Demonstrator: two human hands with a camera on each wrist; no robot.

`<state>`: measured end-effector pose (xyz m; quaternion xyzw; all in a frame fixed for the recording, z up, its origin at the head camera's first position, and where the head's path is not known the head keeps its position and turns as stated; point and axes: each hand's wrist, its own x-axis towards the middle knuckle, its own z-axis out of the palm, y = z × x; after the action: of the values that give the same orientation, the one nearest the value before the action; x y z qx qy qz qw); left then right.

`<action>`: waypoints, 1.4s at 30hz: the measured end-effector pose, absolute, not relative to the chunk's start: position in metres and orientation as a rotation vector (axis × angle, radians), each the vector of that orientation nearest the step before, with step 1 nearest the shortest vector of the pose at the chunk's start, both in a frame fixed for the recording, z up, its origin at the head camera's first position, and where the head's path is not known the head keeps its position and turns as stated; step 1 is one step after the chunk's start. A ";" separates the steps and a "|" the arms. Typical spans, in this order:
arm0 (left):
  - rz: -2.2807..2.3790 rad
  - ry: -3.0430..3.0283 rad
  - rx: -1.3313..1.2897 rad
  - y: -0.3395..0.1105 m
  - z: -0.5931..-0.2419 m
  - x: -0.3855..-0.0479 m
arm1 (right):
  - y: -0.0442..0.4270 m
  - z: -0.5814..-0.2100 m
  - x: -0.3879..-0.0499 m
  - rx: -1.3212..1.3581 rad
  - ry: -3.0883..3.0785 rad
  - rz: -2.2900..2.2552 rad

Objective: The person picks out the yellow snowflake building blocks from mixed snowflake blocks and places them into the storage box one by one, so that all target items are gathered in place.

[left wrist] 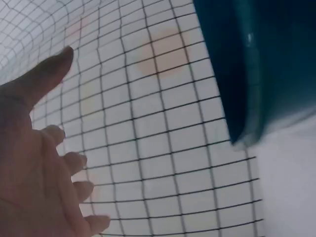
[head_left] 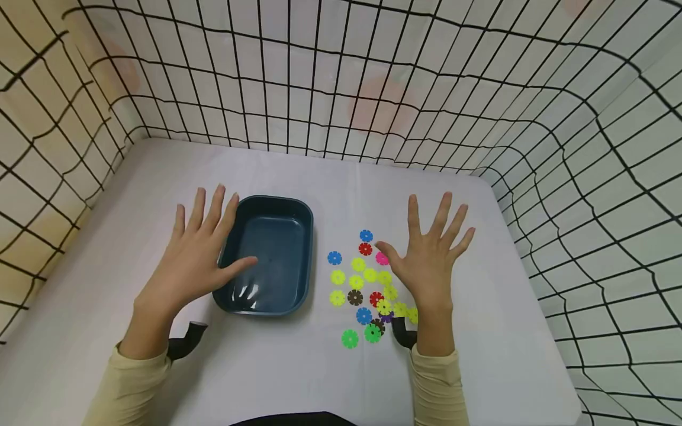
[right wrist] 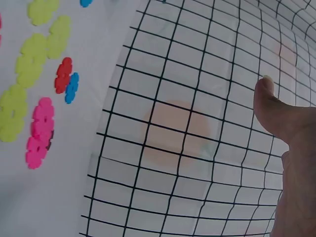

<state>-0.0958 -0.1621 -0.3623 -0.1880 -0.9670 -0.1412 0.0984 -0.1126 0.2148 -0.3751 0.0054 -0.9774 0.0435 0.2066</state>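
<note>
My left hand (head_left: 194, 260) is held with fingers spread above the left side of a dark blue tray (head_left: 272, 254) and holds nothing. Just right of the scattered notched discs (head_left: 356, 281), my right hand (head_left: 434, 266) is raised, fingers spread, also holding nothing. The discs are yellow, blue, red, green, pink, brown and purple, and some overlap. In the left wrist view the left hand (left wrist: 44, 163) shows beside the tray's edge (left wrist: 254, 74). The right wrist view has the right thumb (right wrist: 276, 108) at the right, with pink discs (right wrist: 42, 123) at the left.
A white table surface (head_left: 256, 367) lies under everything. Black wire mesh (head_left: 330, 83) stands along the back and both sides. Black curved pieces (head_left: 186, 341) sit at both wrists. A dark shape (head_left: 298, 419) shows at the bottom edge.
</note>
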 end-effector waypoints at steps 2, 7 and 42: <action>-0.546 -2.900 -0.584 -0.167 -0.369 -0.091 | 0.216 -0.376 -0.111 0.008 -2.737 0.133; -0.938 -2.953 -0.594 -0.177 -0.390 -0.084 | 0.217 -0.378 -0.108 0.018 -2.767 0.180; -1.741 -3.063 -0.587 -0.205 -0.441 -0.086 | 0.248 -0.391 -0.062 0.066 -2.373 1.487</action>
<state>-0.0862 -0.2045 -0.4406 -0.1605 -0.8378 -0.4762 -0.2133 -0.0616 0.2475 -0.3912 0.0233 -0.8349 0.5232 0.1695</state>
